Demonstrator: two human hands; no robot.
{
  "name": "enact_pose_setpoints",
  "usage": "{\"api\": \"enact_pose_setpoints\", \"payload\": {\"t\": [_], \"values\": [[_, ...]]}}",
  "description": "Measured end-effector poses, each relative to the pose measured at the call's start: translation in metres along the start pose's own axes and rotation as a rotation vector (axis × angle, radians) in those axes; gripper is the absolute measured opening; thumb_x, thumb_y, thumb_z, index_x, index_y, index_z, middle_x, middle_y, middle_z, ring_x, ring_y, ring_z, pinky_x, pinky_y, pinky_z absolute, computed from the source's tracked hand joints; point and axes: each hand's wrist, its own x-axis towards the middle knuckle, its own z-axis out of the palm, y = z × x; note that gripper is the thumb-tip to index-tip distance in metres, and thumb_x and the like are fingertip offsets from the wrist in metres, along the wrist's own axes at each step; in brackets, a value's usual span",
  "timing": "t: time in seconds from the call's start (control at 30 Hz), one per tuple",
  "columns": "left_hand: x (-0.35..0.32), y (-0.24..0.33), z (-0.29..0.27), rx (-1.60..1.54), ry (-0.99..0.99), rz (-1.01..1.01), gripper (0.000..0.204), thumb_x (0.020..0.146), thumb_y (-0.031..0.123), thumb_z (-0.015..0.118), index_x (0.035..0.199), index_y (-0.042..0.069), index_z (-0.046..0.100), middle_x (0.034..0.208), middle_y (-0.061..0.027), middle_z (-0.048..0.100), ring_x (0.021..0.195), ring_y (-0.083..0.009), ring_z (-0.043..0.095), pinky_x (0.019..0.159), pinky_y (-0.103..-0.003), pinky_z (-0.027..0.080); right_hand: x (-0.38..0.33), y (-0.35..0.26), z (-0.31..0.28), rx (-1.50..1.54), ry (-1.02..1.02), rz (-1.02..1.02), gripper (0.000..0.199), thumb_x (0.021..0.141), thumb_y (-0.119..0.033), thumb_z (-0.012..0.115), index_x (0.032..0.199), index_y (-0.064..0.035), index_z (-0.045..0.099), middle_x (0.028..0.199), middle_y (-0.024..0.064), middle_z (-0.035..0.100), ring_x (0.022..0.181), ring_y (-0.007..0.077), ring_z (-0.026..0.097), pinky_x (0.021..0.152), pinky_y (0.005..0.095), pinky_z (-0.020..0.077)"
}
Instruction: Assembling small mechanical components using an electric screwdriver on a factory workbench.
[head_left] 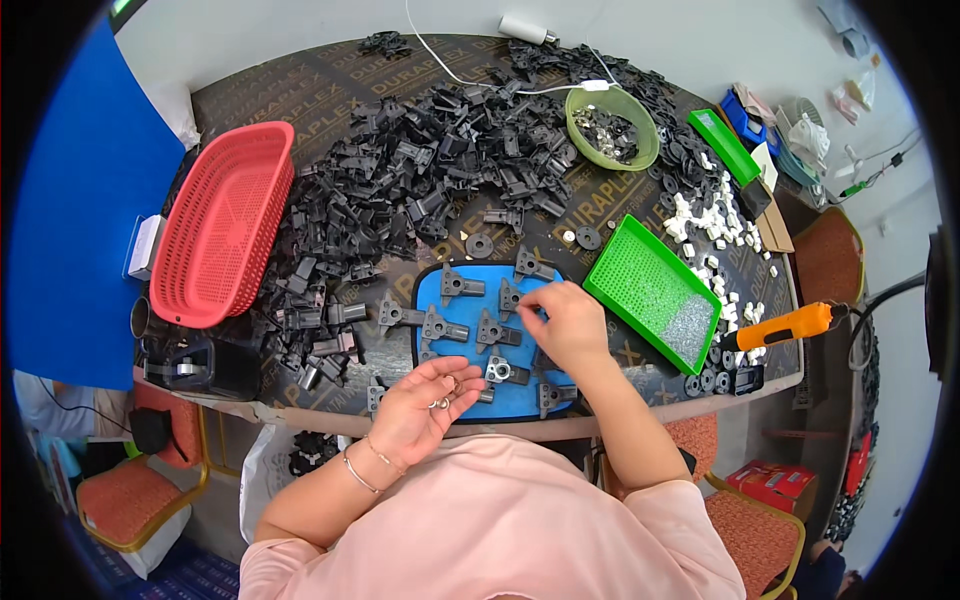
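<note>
Several black plastic fittings (495, 332), each with a flat head and a short tube, lie spread over a blue mat (470, 274) in front of me. My left hand (412, 408) is palm up at the mat's near left edge, its curled fingers cupping a few small metal rings (441, 403). Over the mat's right side, my right hand (568, 325) pinches thumb and fingertips together at the head of one black fitting (509, 297). Whatever sits between those fingertips is too small to make out. A fitting near the left hand shows a bright ring (497, 371) on its head.
A large heap of black parts (400, 160) covers the table's middle and back. Left stands a red basket (225, 220); right, a green tray (640, 290) holding tiny silvery pieces. Beyond are a green bowl (655, 140), white pieces (700, 215) and an orange-handled tool (785, 327).
</note>
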Motion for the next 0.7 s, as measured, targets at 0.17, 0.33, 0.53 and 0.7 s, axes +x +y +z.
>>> {"api": "enact_pose_setpoints", "payload": {"t": [0.17,0.33,0.53,0.7], "values": [[0.003,0.001,-0.002,0.048,0.015,-0.002,0.02,0.094,0.007,0.05,0.112,-0.001,0.053,0.11,-0.0169,0.06,0.099,-0.0261,0.062,0.086,-0.034,0.053,0.006,0.012,0.01,-0.265,0.014,-0.234,0.008,0.069,-0.013,0.072,0.075,-0.0114,0.067,0.076,0.0013,0.065,0.073,0.0196,0.061,0.062,0.0322,0.0497],[0.009,0.007,-0.009,0.045,0.092,-0.013,0.016,0.095,0.012,0.051,0.107,0.0,0.053,0.106,-0.0185,0.061,0.094,-0.0267,0.064,0.08,-0.034,0.056,0.001,0.009,0.008,-0.314,-0.017,-0.308,0.009,0.07,-0.011,0.069,0.079,-0.0103,0.069,0.082,-0.0006,0.065,0.075,0.0179,0.061,0.062,0.0322,0.0495],[0.012,0.01,0.011,-0.025,0.101,0.031,0.016,0.093,0.007,0.052,0.108,0.001,0.052,0.112,-0.0199,0.059,0.104,-0.0292,0.06,0.088,-0.035,0.054,0.004,0.007,0.0,-0.183,-0.07,-0.211,0.013,0.072,-0.008,0.068,0.085,-0.0089,0.071,0.088,0.0016,0.064,0.079,0.0193,0.061,0.067,0.0333,0.0497],[0.015,0.01,0.01,-0.022,0.076,0.022,0.017,0.091,0.003,0.053,0.108,0.002,0.053,0.115,-0.02,0.058,0.107,-0.0296,0.059,0.091,-0.037,0.052,0.004,0.013,-0.001,0.076,-0.066,-0.056,0.013,0.075,-0.008,0.068,0.087,-0.009,0.072,0.087,0.0046,0.063,0.081,0.0223,0.06,0.07,0.0335,0.0495]]}}
